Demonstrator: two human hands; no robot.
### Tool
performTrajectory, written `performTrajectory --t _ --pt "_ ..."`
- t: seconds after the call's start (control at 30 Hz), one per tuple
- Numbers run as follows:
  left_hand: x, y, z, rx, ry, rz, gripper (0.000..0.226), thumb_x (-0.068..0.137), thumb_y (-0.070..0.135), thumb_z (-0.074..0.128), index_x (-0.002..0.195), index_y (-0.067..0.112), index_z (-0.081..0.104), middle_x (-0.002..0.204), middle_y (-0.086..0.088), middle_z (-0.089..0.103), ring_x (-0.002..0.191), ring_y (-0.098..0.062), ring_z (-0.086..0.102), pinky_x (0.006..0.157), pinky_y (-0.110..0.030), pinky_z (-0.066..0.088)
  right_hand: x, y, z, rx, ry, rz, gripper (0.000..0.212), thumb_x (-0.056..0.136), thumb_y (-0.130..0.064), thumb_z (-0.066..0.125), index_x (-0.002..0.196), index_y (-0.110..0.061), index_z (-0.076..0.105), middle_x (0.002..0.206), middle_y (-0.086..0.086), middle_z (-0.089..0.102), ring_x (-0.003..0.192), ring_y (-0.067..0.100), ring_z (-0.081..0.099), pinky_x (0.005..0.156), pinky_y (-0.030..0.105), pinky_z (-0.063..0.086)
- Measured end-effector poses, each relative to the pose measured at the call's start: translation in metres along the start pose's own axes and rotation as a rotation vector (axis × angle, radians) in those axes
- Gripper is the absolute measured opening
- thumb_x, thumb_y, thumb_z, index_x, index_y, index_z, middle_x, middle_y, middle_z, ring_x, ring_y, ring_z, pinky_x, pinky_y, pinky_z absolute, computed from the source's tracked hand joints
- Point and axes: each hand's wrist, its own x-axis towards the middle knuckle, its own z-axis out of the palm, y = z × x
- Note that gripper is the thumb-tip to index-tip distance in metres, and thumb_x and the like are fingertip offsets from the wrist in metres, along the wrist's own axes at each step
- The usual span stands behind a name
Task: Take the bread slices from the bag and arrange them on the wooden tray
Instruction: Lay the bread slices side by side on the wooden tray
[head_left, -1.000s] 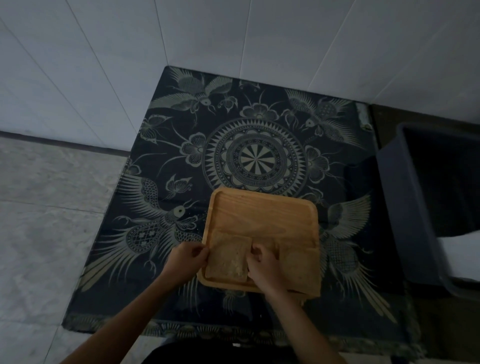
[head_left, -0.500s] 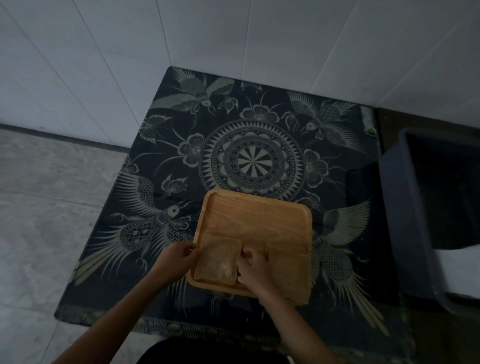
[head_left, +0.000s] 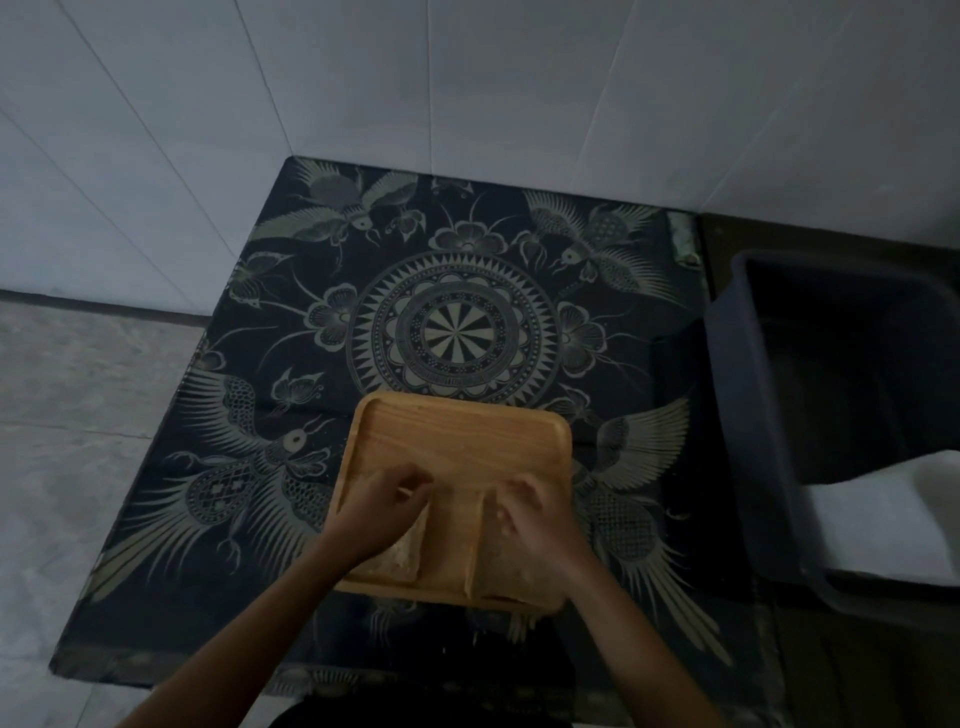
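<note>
Both my hands on bread in the wooden tray (head_left: 457, 441)

My left hand (head_left: 382, 512) presses one slice (head_left: 402, 558); my right hand (head_left: 535, 519) covers another slice (head_left: 498, 571), on the patterned desk (head_left: 457, 332).

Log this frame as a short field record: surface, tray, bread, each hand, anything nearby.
surface: dark patterned cloth on a table against a white tiled wall
wooden tray: near edge of the cloth, far half bare
bread slices: two, left slice and right slice, side by side on the tray's near half, a strip of bare wood between
left hand: on the left slice
right hand: on the right slice
nearby: dark plastic bin to the right
bag: not in view
</note>
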Motion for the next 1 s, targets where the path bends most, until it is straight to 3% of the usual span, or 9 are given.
performTrajectory --t 0.07,0.17,0.3,0.4,0.5,0.63,0.73,0.87,1.0 --pt "0.004 0.012 0.010 0.000 -0.028 0.023 0.023 0.098 0.031 0.059 0.116 0.023 0.072 0.105 0.014 0.071 0.086 0.009 0.061 0.075 -0.011 0.045 -0.001 0.003 -0.016 -0.012 0.030 -0.001 0.015 0.098 -0.043 0.061 0.107 -0.034 0.069 0.097 0.000 0.075 0.084 0.013 0.073 0.084 0.045 0.062" --pt "0.007 0.024 0.026 -0.012 -0.072 0.004 0.024 0.097 0.033 0.059 0.116 0.024 0.071 0.105 0.014 0.070 0.087 0.008 0.060 0.075 -0.014 0.047 -0.004 0.009 -0.037 -0.034 0.079 0.001 0.024 0.099 -0.043 0.060 0.115 -0.029 0.071 0.108 0.001 0.074 0.100 0.019 0.072 0.093 0.046 0.060" --pt "0.006 0.030 0.047 -0.072 -0.128 -0.083 0.023 0.095 0.030 0.063 0.114 0.019 0.069 0.104 0.007 0.069 0.096 -0.007 0.065 0.079 -0.022 0.051 -0.010 0.023 -0.057 -0.004 0.128 0.018 0.012 0.102 -0.037 0.058 0.100 -0.036 0.069 0.108 0.000 0.074 0.106 0.021 0.070 0.099 0.048 0.059" --pt "0.003 0.031 0.062 -0.104 -0.157 -0.154 0.023 0.091 0.032 0.068 0.110 0.019 0.067 0.100 0.006 0.067 0.091 -0.004 0.062 0.074 -0.022 0.049 -0.014 0.037 -0.064 0.012 0.201 0.033 0.013 0.103 -0.035 0.058 0.094 -0.037 0.068 0.102 -0.002 0.075 0.097 0.016 0.072 0.096 0.048 0.060" --pt "0.000 0.031 0.072 -0.107 -0.133 -0.199 0.026 0.084 0.034 0.075 0.105 0.022 0.065 0.095 0.006 0.069 0.084 -0.005 0.065 0.069 -0.024 0.052 -0.018 0.052 -0.066 0.003 0.231 0.069 0.014 0.102 -0.035 0.059 0.103 -0.028 0.071 0.099 -0.001 0.075 0.094 0.016 0.073 0.093 0.049 0.061" --pt "-0.004 0.030 0.078 -0.137 -0.105 -0.239 0.030 0.080 0.034 0.078 0.104 0.023 0.065 0.093 0.005 0.072 0.082 -0.014 0.071 0.076 -0.041 0.061 -0.022 0.064 -0.056 0.015 0.183 0.154 0.025 0.098 -0.035 0.065 0.118 -0.021 0.069 0.113 -0.001 0.072 0.107 0.017 0.069 0.099 0.049 0.058" --pt "-0.008 0.031 0.082 -0.213 -0.094 -0.277 0.029 0.081 0.031 0.078 0.105 0.024 0.064 0.093 0.004 0.072 0.082 -0.015 0.071 0.073 -0.038 0.061 -0.024 0.068 -0.047 0.052 0.172 0.189 0.030 0.095 -0.033 0.069 0.122 -0.021 0.066 0.117 -0.001 0.070 0.109 0.017 0.067 0.100 0.050 0.058" --pt "-0.012 0.030 0.088 -0.348 -0.088 -0.368 0.031 0.084 0.019 0.076 0.113 0.016 0.066 0.100 -0.006 0.072 0.093 -0.024 0.071 0.089 -0.050 0.060 -0.022 0.069 -0.042 0.191 0.193 0.260 0.034 0.093 -0.020 0.073 0.126 -0.018 0.063 0.110 -0.003 0.068 0.097 0.013 0.067 0.086 0.044 0.064" --pt "-0.013 0.029 0.089 -0.443 -0.075 -0.409 0.030 0.085 0.011 0.074 0.114 0.011 0.066 0.102 -0.016 0.071 0.098 -0.035 0.069 0.093 -0.057 0.056 -0.022 0.063 -0.041 0.348 0.150 0.361 0.027 0.091 -0.014 0.078 0.116 -0.018 0.068 0.116 0.005 0.069 0.104 0.019 0.068 0.071 0.027 0.060"
